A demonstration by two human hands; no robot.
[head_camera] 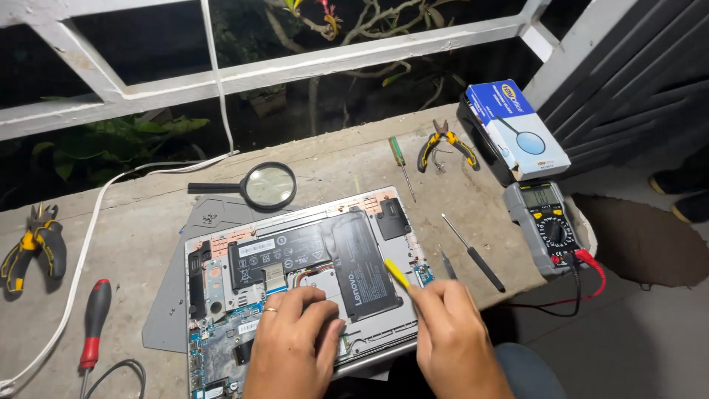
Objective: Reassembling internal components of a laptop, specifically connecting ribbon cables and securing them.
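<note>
From the head camera looking down: an opened laptop (310, 284) lies bottom-up on a concrete ledge (148, 214), its long side running left to right and skewed a little, right end farther from the person. The black battery (310, 258) inside follows that same line.

The left hand (295, 343) lies flat on the laptop's near edge, fingers pressed down and curled a bit, holding nothing. The right hand (450, 340) pinches a yellow pry tool (396, 273), whose long axis slants up and to the left, tip at the battery's right edge.

Just right of the laptop lie a black screwdriver (474, 253) and a multimeter (545, 225). A magnifying glass (255, 185) sits just behind the laptop, handle pointing left. Pliers (33, 247) and a red-handled screwdriver (94, 321) lie well off to the left.
</note>
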